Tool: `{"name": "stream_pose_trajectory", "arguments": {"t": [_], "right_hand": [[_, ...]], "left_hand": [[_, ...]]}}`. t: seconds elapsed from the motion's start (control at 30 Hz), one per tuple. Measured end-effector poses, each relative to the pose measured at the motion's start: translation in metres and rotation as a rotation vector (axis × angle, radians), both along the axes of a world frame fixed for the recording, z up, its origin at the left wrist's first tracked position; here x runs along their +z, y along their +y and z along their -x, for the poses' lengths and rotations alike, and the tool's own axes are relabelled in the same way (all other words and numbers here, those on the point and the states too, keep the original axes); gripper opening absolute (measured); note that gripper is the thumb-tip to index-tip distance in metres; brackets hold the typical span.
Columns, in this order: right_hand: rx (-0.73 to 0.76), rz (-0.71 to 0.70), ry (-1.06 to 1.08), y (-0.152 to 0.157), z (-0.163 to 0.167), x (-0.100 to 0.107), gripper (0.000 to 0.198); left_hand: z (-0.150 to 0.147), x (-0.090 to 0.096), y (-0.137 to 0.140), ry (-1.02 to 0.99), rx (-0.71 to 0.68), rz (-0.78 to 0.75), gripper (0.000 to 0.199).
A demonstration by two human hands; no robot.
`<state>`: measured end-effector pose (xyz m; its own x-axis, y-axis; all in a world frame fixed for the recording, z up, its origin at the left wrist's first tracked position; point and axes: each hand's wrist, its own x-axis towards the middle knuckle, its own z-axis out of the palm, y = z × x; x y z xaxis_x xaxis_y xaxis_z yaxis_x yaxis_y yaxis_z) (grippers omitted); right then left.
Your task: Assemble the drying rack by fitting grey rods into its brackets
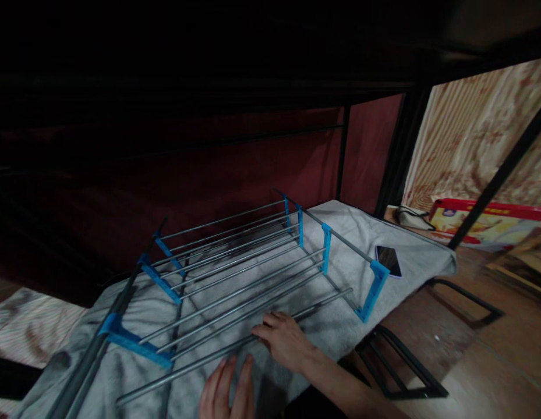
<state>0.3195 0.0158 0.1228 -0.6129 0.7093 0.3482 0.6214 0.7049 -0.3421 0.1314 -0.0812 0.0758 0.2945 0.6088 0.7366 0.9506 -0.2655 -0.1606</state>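
A rack of grey metal tubes [235, 286] with blue plastic brackets [134, 342] lies on a grey blanket. Along its near side runs a loose metal tube [187, 368], its left end resting free of the bracket and its right end stopping short of the blue end bracket [375, 291]. My right hand [283, 343] curls its fingers around the middle of this tube. Just left of it, my left hand [227, 391] has its fingers stretched out close to the tube, holding nothing; its lower part is cut off by the frame edge.
A phone [388, 261] lies on the grey blanket [340, 221] at right. Black metal frames [401, 364] stand on the floor by the blanket's edge. Dark posts [405, 145] and a dark overhead panel enclose the space. A red and yellow box [480, 218] sits beside a patterned curtain.
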Motion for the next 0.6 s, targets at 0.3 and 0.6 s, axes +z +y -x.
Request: {"name": "stream_pose_trajectory", "arguments": {"t": [0.3,0.6], "right_hand": [[0.054,0.028,-0.101,-0.012,-0.004,-0.042,0.017],[-0.167,0.134,-0.013,0.007,-0.047,-0.075,0.024]], "left_hand": [[0.044,-0.007,-0.004,0.104,0.151,0.371,0.037],[0.078,-0.023,-0.008,0.055,0.141,0.383,0.034]]}}
